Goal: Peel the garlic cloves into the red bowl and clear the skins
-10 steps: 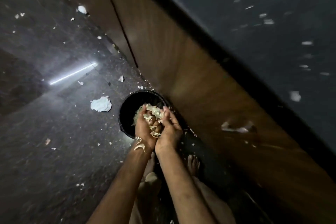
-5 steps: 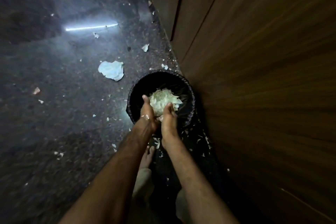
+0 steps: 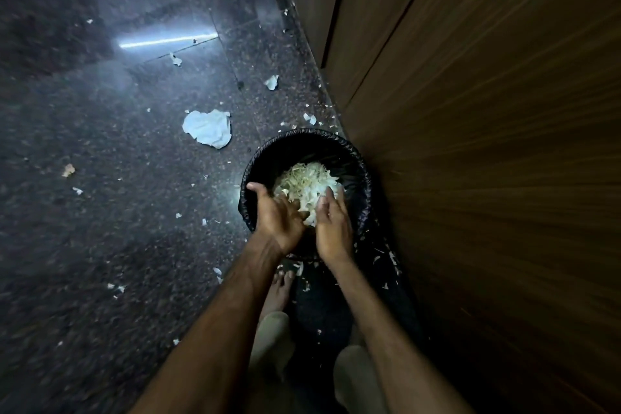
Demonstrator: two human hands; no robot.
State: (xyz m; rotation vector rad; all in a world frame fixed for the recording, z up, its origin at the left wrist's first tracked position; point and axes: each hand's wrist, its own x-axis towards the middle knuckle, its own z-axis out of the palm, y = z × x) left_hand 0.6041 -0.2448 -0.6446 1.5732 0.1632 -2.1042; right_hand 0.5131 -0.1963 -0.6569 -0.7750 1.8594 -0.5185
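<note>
Garlic skins at the bin

The garlic skins (image 3: 304, 180) lie heaped in the black bin (image 3: 304, 136), just beyond and below our grip. Left hand (image 3: 277, 222) and right hand (image 3: 332, 228) are spread wide with loose fingers. We judge the skins papery, weightless and clingy, best scooped from beneath. Strays dot the floor (image 3: 100, 212) left of the grip.

No writing, label, brand or number can be read anywhere here.
</note>
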